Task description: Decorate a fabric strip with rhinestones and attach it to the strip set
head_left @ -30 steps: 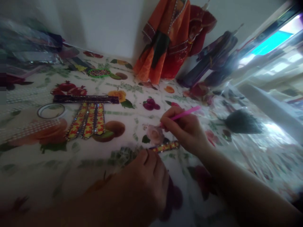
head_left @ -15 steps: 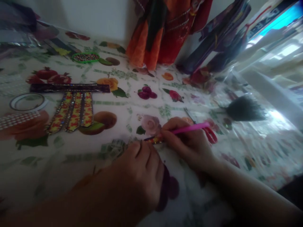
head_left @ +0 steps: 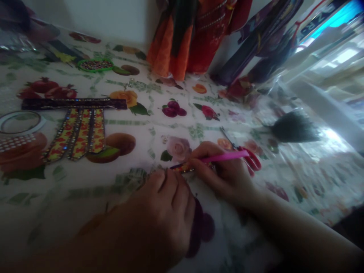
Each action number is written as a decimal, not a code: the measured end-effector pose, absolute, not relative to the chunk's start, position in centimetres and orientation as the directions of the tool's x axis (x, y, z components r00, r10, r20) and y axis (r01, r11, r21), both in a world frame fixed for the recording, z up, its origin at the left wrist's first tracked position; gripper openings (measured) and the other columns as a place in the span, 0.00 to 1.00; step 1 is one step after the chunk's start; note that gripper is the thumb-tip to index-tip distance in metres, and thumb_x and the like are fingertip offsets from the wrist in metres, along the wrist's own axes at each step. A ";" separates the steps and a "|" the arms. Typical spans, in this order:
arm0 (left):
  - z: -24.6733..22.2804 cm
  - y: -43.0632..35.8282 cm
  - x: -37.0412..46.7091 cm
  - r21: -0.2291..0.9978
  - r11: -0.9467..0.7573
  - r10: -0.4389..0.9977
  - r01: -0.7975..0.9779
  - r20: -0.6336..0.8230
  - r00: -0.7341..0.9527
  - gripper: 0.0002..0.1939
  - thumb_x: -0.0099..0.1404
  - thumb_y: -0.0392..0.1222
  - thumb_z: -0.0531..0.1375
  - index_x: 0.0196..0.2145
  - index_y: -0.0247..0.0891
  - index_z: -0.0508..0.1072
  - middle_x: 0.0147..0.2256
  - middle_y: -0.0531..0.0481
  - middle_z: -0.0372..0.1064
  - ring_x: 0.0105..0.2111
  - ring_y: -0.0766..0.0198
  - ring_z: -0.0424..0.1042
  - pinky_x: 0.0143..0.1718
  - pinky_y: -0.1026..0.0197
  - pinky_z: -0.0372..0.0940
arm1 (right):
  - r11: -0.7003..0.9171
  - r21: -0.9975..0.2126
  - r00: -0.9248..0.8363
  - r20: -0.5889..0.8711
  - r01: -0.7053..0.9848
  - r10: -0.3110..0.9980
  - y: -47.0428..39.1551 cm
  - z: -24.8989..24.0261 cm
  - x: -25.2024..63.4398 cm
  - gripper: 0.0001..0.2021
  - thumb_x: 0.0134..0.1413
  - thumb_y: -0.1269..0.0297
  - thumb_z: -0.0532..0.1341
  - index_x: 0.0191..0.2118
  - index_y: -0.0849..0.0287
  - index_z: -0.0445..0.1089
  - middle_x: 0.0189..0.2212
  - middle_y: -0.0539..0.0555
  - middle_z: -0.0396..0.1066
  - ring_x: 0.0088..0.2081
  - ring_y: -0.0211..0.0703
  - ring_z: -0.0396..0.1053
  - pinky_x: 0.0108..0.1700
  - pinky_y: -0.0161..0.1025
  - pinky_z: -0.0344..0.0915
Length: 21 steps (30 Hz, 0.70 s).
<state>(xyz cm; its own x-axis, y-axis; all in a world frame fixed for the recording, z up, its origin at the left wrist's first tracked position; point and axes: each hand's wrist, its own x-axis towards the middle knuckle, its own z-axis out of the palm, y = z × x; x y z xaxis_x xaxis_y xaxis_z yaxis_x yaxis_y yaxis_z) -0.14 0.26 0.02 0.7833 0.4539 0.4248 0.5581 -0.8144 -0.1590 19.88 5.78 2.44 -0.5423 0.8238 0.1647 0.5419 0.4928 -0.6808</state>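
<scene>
The right hand [head_left: 224, 176] is now reaching lower and closer to the other hand than it was a second ago, when it was hovering apart above the table; its fingers are covering part of a narrow yellow-and-red strip [head_left: 184, 168] that was then showing more openly. It is grasping a slim pink tool [head_left: 226, 156] between thumb and fingers, the tool slanting over the strip with its tip hidden. The left hand [head_left: 170, 208] is curling over the strip's near end, as it was earlier; its fingertips are hidden, so I cannot tell whether it is pinching or only pressing. The strip is lying on the flower-and-fruit tablecloth [head_left: 159, 131], between the two hands. Red-handled scissors [head_left: 251, 160], earlier barely showing, are now lying in view just beyond the right hand. The view is shifting too: the tape roll [head_left: 22, 124] is sitting nearer the left edge, while three matching strips [head_left: 82, 132] are still hanging below a dark band [head_left: 74, 104], and a green dish [head_left: 95, 65] is holding small beads. As for writing, a dark sign [head_left: 320, 19] at the upper right is showing slanted pale letters, apparently including "ZR"; the rest is blurring beyond reading.
</scene>
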 end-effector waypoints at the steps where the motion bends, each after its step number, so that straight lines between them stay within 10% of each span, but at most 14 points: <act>1: 0.0 0.3 -0.1 -0.162 -0.814 0.454 0.558 0.423 0.784 0.17 0.66 0.33 0.49 0.45 0.23 0.74 0.44 0.30 0.76 0.41 0.44 0.76 0.36 0.47 0.67 | 0.494 -0.682 -0.545 0.165 0.539 0.822 5.8 2.4 19.9 0.03 0.63 0.68 0.60 0.41 0.55 0.69 0.36 0.53 0.72 0.38 0.43 0.72 0.37 0.41 0.69; 12: -0.2 0.0 -0.1 -0.159 -0.798 0.467 0.581 0.446 0.763 0.17 0.67 0.34 0.50 0.45 0.24 0.74 0.44 0.32 0.76 0.41 0.45 0.75 0.38 0.47 0.67 | 0.579 -0.593 -0.614 0.174 0.560 0.770 5.7 2.7 19.5 0.02 0.63 0.71 0.59 0.40 0.59 0.69 0.34 0.52 0.71 0.36 0.38 0.71 0.38 0.38 0.68; 21: 0.2 0.2 -0.3 -0.209 -0.801 0.453 0.561 0.401 0.796 0.16 0.68 0.35 0.51 0.46 0.25 0.74 0.45 0.32 0.75 0.43 0.45 0.75 0.38 0.48 0.67 | 0.414 -0.743 -0.377 0.233 0.526 0.896 5.7 3.2 19.8 0.05 0.62 0.67 0.61 0.34 0.53 0.70 0.28 0.50 0.69 0.30 0.39 0.68 0.30 0.37 0.67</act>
<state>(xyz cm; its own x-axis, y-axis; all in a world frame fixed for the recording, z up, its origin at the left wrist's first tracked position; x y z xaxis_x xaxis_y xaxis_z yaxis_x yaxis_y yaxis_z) -0.25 0.22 0.18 0.7962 0.4530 0.4010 0.5609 -0.8011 -0.2089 19.76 5.65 3.25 -0.3772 0.8964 0.2326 0.5261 0.4141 -0.7428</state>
